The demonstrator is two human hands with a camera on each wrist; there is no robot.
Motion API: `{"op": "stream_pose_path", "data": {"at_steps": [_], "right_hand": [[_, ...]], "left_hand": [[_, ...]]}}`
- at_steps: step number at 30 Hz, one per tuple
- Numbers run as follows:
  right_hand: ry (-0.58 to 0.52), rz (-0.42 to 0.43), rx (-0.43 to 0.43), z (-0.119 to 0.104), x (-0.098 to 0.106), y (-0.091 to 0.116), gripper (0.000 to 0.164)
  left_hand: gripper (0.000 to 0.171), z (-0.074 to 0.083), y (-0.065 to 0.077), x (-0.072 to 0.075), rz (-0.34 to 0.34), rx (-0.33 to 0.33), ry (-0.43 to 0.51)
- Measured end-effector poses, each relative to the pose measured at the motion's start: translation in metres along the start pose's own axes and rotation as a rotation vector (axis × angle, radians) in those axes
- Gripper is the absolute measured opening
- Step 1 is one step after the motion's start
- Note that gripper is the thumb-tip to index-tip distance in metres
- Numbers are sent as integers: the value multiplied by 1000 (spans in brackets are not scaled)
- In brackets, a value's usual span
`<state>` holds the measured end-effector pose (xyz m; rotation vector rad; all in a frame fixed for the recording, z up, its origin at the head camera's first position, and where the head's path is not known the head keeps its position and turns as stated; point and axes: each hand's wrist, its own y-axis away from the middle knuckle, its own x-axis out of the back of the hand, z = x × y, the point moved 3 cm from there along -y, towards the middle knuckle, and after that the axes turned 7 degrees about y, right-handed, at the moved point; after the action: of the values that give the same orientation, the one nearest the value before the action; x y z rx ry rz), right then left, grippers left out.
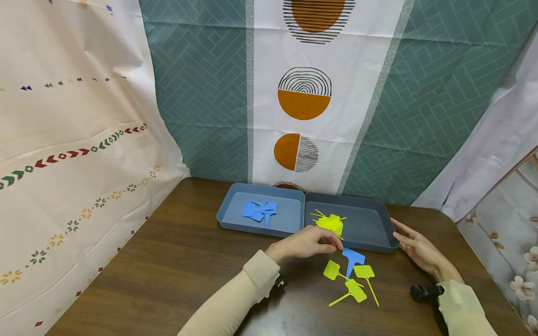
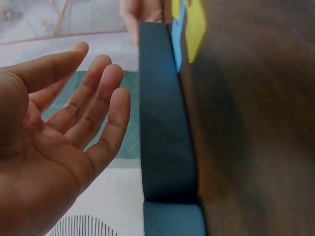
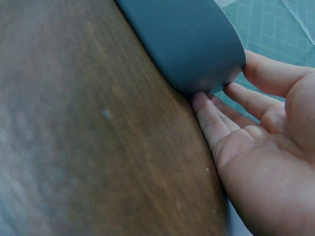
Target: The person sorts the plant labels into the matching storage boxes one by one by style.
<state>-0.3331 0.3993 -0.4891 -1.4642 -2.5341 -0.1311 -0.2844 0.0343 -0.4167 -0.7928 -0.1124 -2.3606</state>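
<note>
My left hand (image 1: 308,241) hovers by the front wall of the dark grey tray (image 1: 365,224), fingers loosely bent. In the left wrist view, nothing is between that hand's (image 2: 64,118) fingers and thumb. A pile of yellow plant labels (image 1: 332,225) lies in the dark tray, partly hidden behind this hand. Just in front of the tray, a blue plant label (image 1: 353,256) lies on the table, with three yellow plant labels (image 1: 356,291) nearer to me. The fingertips of my right hand (image 1: 422,252) touch the dark tray's rounded right end, as the right wrist view also shows.
A blue-grey tray (image 1: 227,217) stands against the dark tray's left side, with several blue plant labels (image 1: 260,211) inside. Both trays sit at the back of the brown wooden table (image 1: 168,261). Patterned cloths (image 1: 201,93) hang behind and beside it.
</note>
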Motion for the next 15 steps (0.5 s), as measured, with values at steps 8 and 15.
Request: {"op": "stream_pose_path", "data": {"at_steps": [8,15], "right_hand": [[2,12,6,1,1,1,63],[2,6,-9,0,-1,0,64]], "left_hand": [[22,-4,-5,-18,-75,15,-115],[30,-7,-4,-28,-158,50,-219]]}}
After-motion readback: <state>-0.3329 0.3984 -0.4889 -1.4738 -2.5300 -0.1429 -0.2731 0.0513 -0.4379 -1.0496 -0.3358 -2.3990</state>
